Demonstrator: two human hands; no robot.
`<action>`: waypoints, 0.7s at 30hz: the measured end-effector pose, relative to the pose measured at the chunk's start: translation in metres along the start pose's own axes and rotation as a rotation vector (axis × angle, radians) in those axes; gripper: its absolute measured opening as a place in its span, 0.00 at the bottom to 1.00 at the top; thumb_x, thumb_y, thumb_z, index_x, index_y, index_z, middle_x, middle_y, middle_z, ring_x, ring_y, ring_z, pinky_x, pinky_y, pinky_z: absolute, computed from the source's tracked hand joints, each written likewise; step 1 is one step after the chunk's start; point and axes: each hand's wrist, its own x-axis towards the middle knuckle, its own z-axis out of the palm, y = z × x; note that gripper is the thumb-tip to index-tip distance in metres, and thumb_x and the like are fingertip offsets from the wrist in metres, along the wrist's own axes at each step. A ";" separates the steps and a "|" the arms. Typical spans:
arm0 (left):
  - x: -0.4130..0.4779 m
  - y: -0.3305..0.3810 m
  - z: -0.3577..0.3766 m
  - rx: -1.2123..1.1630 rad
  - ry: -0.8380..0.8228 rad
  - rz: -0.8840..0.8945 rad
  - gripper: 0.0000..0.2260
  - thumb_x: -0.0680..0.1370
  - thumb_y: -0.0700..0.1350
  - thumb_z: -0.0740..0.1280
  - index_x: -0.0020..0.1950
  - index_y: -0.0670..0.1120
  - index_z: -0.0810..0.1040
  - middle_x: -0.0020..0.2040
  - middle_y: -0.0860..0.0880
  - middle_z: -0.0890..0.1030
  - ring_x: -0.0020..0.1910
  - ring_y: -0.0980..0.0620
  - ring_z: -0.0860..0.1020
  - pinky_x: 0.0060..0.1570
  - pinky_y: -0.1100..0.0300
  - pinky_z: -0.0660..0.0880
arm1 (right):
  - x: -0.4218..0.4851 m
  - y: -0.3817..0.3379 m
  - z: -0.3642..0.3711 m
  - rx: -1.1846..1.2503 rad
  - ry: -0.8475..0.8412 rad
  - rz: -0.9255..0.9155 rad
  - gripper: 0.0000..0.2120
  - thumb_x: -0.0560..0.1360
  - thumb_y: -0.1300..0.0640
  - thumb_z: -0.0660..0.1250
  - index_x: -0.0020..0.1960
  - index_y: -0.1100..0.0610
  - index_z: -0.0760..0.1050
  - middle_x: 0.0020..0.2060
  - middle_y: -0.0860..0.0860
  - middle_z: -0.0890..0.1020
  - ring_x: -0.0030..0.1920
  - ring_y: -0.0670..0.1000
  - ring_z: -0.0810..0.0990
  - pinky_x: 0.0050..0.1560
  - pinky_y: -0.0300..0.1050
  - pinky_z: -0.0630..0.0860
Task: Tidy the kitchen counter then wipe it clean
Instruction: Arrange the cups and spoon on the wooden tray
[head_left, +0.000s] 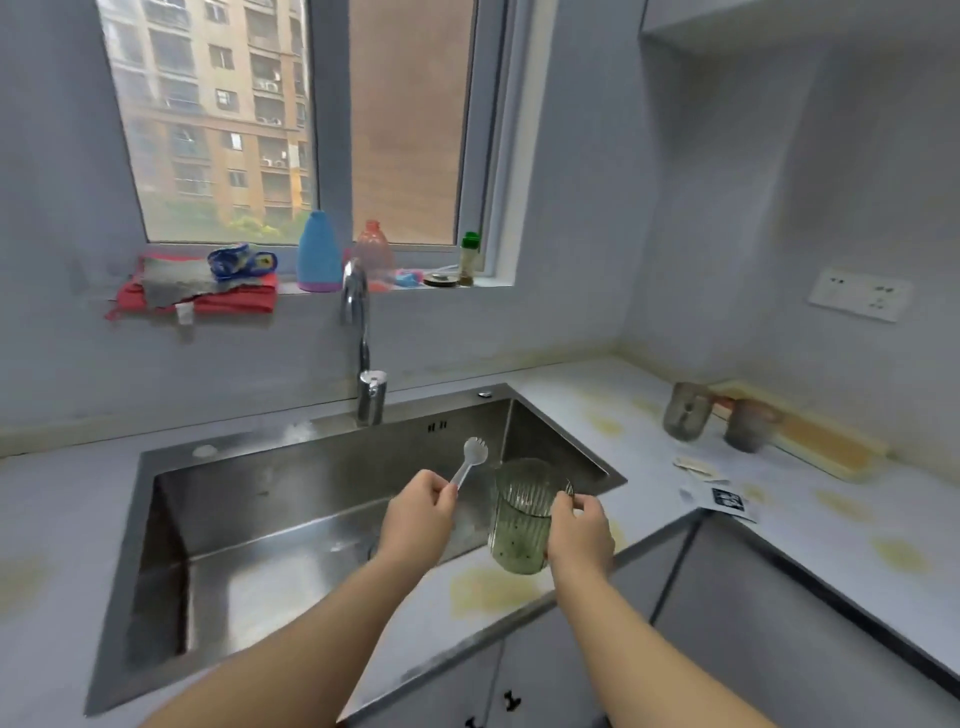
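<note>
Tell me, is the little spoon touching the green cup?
Apart. The head view shows a strip of bare sink between the spoon, held in the left hand, and the green cup, held in the right hand.

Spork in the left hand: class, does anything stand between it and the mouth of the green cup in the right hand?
Nothing visible does. The left hand holds the spork just beside the green cup, which the right hand pinches at its rim; only air over the sink separates them.

Open room over the sink (322, 467); the faucet (363, 358) rises behind, two cups (687, 413) stand far right.
</note>
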 end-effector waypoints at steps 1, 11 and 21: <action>-0.003 0.008 0.018 0.001 -0.019 0.008 0.08 0.81 0.46 0.58 0.45 0.46 0.72 0.37 0.49 0.76 0.33 0.54 0.73 0.31 0.60 0.68 | 0.009 0.009 -0.018 0.003 0.024 0.027 0.10 0.78 0.53 0.55 0.55 0.55 0.70 0.42 0.53 0.78 0.48 0.58 0.78 0.43 0.44 0.67; -0.004 0.092 0.181 -0.045 -0.258 0.074 0.06 0.82 0.46 0.56 0.51 0.46 0.71 0.42 0.48 0.80 0.42 0.54 0.78 0.41 0.58 0.70 | 0.089 0.069 -0.160 0.127 0.227 0.161 0.09 0.79 0.50 0.56 0.49 0.55 0.69 0.41 0.55 0.78 0.43 0.57 0.78 0.41 0.44 0.69; 0.074 0.135 0.305 -0.080 -0.477 0.055 0.05 0.80 0.46 0.58 0.49 0.47 0.72 0.37 0.52 0.81 0.42 0.52 0.78 0.41 0.59 0.72 | 0.200 0.077 -0.214 0.182 0.381 0.246 0.10 0.80 0.51 0.54 0.55 0.57 0.68 0.29 0.55 0.75 0.28 0.52 0.71 0.31 0.42 0.65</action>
